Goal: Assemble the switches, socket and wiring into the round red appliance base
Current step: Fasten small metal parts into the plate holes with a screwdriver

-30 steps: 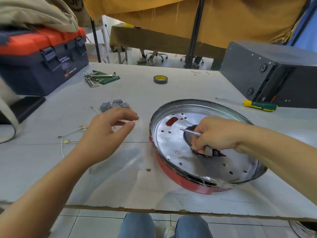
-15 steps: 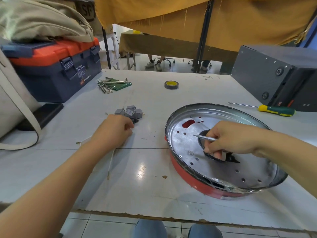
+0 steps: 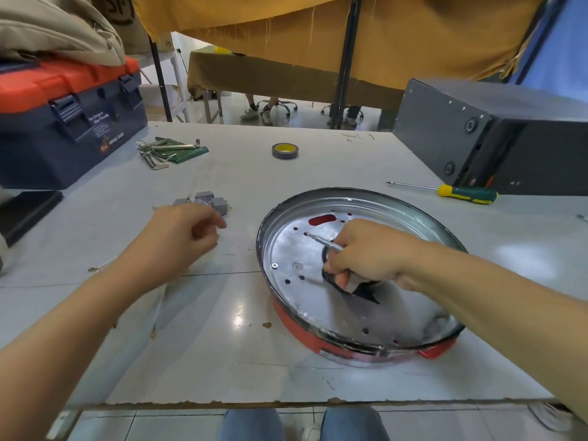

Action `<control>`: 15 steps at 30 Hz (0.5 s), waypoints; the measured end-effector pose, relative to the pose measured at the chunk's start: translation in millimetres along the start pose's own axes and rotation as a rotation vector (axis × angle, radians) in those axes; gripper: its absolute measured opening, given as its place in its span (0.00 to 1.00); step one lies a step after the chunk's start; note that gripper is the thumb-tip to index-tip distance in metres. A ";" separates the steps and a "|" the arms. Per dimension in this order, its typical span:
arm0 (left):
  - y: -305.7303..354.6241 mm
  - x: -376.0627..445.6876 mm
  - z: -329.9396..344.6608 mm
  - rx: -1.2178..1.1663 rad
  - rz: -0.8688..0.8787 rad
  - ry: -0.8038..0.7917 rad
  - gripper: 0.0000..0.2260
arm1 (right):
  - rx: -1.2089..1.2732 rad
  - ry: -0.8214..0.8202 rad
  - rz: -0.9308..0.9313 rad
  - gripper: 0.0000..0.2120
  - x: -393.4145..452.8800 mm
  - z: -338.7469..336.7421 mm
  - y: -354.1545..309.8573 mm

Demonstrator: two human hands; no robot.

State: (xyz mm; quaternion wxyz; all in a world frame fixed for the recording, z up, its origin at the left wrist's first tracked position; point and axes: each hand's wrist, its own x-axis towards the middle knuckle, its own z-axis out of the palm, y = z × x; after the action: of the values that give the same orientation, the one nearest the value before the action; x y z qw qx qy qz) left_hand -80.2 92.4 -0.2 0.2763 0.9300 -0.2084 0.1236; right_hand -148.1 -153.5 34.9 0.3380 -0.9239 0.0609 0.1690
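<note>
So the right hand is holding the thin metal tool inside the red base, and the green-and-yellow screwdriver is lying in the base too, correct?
Not quite. The right hand does grip the thin metal tool inside the red base, but the green-and-yellow screwdriver lies on the table outside the base, beyond its far rim, near the grey metal box. The head view shows it.
</note>
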 end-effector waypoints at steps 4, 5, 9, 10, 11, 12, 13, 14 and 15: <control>23.7 -3.5 -8.9 -0.190 0.080 0.023 0.10 | -0.040 0.000 -0.087 0.12 -3.2 -8.1 3.6; 29.9 -3.6 -10.8 -0.249 0.084 0.010 0.09 | -0.060 -0.002 -0.108 0.12 -5.5 -12.8 4.7; 55.4 -5.6 -14.2 -0.423 0.138 -0.120 0.06 | -0.098 -0.055 -0.108 0.07 -11.7 -30.7 16.8; 60.6 -6.0 -13.5 -0.428 0.168 -0.152 0.08 | -0.096 -0.065 -0.107 0.06 -11.7 -32.5 20.5; 65.2 -6.0 -11.8 -0.427 0.194 -0.182 0.10 | -0.098 -0.070 -0.117 0.05 -11.7 -32.9 23.1; 69.2 -5.9 -9.7 -0.431 0.208 -0.206 0.10 | -0.106 -0.072 -0.134 0.05 -10.8 -31.7 24.7; 72.5 -5.6 -7.4 -0.431 0.213 -0.231 0.11 | -0.120 -0.074 -0.155 0.05 -9.9 -29.8 24.9; 74.2 -5.0 -4.7 -0.425 0.212 -0.251 0.11 | -0.136 -0.077 -0.175 0.05 -8.4 -27.2 24.1; 75.2 -4.2 -2.4 -0.404 0.216 -0.270 0.11 | -0.148 -0.082 -0.189 0.05 -7.3 -24.6 22.7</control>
State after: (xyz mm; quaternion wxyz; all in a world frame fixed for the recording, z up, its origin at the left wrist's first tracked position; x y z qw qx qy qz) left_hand -118.4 37.9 35.1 0.4113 0.8364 -0.3619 -0.0170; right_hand -153.4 -186.8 41.4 0.2857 -0.9401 -0.0531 0.1780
